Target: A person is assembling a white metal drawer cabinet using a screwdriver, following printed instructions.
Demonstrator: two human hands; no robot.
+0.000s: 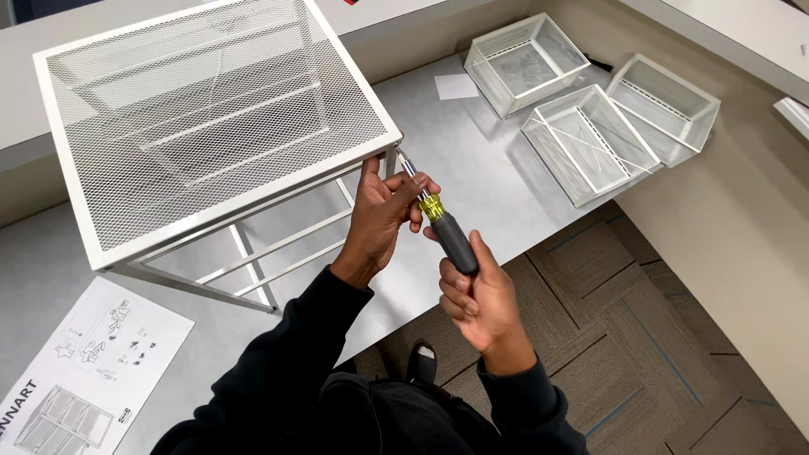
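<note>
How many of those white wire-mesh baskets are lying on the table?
3, all at the far right of the table: basket one farthest back, basket two nearest the table edge, basket three rightmost. Others may lie outside the view.

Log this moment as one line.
left hand: steadies screwdriver shaft at frame corner | right hand: grips screwdriver handle | frame: on table | baskets: three, apart on table

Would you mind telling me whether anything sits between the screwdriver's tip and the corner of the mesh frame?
Nothing visible does. The screwdriver, gripped by the right hand, has its tip at the mesh frame corner, with the left hand steadying the shaft beside it.
</note>
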